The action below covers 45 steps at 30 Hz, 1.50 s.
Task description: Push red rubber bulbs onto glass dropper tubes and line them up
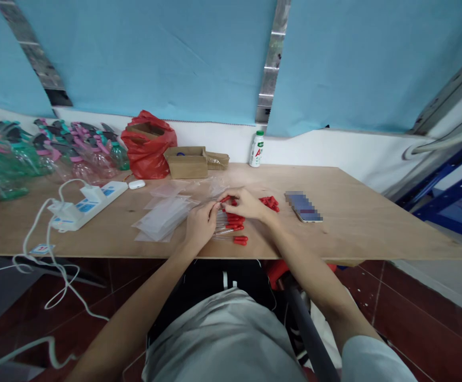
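My left hand [201, 223] and my right hand [246, 203] meet over the middle of the plywood table [374, 228]. Both are pinched together on a clear dropper with a red bulb [225, 199]. Several more red-bulbed droppers [234, 225] lie in a row just below my hands. A small heap of loose red bulbs [270, 202] sits right of my right hand. Clear plastic bags [163, 218] are stacked left of my left hand.
A white power strip [87, 204] with trailing cable lies at left, a phone [303, 207] at right. Along the back stand a red bag [147, 146], a cardboard box [186, 162], a white bottle [257, 149] and bagged spray bottles [24, 154].
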{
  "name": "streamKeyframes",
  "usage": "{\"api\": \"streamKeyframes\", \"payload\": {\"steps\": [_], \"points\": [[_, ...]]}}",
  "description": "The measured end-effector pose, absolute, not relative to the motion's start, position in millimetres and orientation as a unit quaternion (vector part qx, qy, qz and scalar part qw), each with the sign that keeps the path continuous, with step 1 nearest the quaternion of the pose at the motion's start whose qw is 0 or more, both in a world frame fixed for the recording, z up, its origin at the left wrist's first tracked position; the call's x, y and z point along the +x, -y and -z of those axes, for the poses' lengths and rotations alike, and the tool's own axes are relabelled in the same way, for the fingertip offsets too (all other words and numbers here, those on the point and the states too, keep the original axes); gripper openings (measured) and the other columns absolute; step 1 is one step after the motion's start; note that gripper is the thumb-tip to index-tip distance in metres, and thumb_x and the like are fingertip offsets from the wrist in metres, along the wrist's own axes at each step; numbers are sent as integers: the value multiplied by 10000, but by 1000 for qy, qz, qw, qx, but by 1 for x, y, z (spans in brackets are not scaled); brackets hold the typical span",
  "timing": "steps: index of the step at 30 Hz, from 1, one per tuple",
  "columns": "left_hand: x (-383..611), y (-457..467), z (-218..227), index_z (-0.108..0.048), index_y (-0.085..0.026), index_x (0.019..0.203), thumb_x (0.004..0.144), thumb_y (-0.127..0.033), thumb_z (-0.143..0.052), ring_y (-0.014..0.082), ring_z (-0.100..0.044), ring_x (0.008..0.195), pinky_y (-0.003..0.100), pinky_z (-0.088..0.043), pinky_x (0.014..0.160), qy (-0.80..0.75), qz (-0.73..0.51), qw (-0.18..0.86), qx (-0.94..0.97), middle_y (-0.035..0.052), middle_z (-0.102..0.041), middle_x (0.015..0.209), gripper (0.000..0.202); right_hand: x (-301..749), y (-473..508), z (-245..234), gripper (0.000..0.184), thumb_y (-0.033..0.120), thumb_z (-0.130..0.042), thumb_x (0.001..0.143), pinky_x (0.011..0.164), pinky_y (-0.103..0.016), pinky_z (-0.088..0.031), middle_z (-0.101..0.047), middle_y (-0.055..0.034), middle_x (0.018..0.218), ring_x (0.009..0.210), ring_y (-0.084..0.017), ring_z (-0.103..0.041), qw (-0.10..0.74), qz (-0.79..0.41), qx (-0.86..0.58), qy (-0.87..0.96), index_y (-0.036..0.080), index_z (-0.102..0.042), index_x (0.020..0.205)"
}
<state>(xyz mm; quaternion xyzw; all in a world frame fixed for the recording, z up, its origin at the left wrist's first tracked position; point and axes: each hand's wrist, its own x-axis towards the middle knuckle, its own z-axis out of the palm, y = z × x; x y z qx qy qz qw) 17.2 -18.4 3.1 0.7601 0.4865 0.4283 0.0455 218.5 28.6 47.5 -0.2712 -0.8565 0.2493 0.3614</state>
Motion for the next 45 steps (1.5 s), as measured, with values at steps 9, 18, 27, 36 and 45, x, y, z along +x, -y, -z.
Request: {"api": "streamKeyframes", "payload": {"steps": [9, 18, 27, 36, 45], "points": [[19, 20, -5, -772, -210, 1041, 1110, -337, -418, 242, -734, 846, 336, -482, 771, -488, -406, 38, 772, 85, -799, 917, 382, 213, -32, -44, 303, 68, -549, 840, 765, -254, -498, -758, -33, 823, 705, -142, -645, 363, -155, -270, 878, 143, -815, 964], [17, 18, -6, -758, -195, 1023, 1111, -345, -399, 250, -730, 832, 339, -471, 759, -510, -403, 40, 759, 89, -793, 907, 399, 214, -26, -48, 273, 156, -620, 885, 795, -269, -509, -776, -50, 931, 772, -150, -649, 354, -168, -264, 882, 145, -801, 1089], [17, 18, -3, -756, -219, 1060, 1102, -355, -450, 220, -727, 836, 321, -483, 759, -480, -443, 45, 756, 63, -803, 947, 337, 216, -31, -44, 393, 63, -501, 875, 797, -267, -501, -781, -41, 963, 791, -149, -665, 369, -196, -263, 870, 163, -797, 1112], [14, 18, -7, -787, -231, 1132, 1084, -376, -515, 203, -714, 828, 320, -510, 799, -481, -483, 41, 731, 59, -813, 1013, 312, 226, -33, -51, 285, 359, -707, 941, 767, -306, -563, -769, -59, 940, 789, -168, -688, 424, -339, -295, 786, 143, -737, 1123], [13, 17, -6, -805, -231, 1142, 1082, -375, -526, 194, -696, 821, 319, -514, 789, -436, -498, 34, 749, 58, -774, 946, 320, 235, -39, -47, 358, 414, -853, 845, 782, -298, -611, -797, -58, 850, 764, -157, -745, 407, -469, -284, 731, 139, -778, 1062]]}}
